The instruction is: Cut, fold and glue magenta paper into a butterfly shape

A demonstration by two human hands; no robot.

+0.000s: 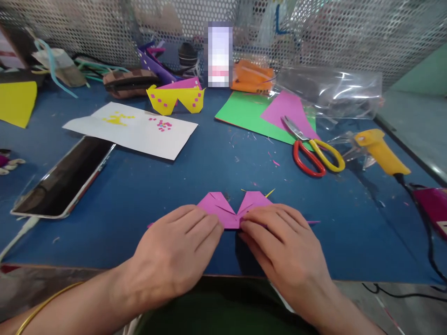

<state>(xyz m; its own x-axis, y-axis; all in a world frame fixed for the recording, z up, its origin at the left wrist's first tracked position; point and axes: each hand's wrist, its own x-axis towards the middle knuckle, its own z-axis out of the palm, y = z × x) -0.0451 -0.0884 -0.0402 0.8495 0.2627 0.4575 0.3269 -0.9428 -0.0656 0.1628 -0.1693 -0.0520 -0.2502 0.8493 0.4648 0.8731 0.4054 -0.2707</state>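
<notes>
A folded purple paper cutout (223,209) with a V-shaped notch lies near the table's front edge. Over its left side is my left hand (178,249), fingers together and curved down onto the paper, fingertips near the centre. My right hand (288,242) grips the right side, the thumb at the lower edge and the fingers on top. Both hands hide much of the cutout and its outer ends. A thin yellow point (270,193) sticks out behind the paper. Scissors (307,149) with red and yellow handles lie partly open beyond my right hand.
A yellow paper mask (176,100) with pink dots stands at the back. White paper (139,135) carries yellow and pink bits. A phone (70,179) lies left. Green paper (240,114), a yellow glue gun (380,149) and its cord are on the right. Perforated metal backs the table.
</notes>
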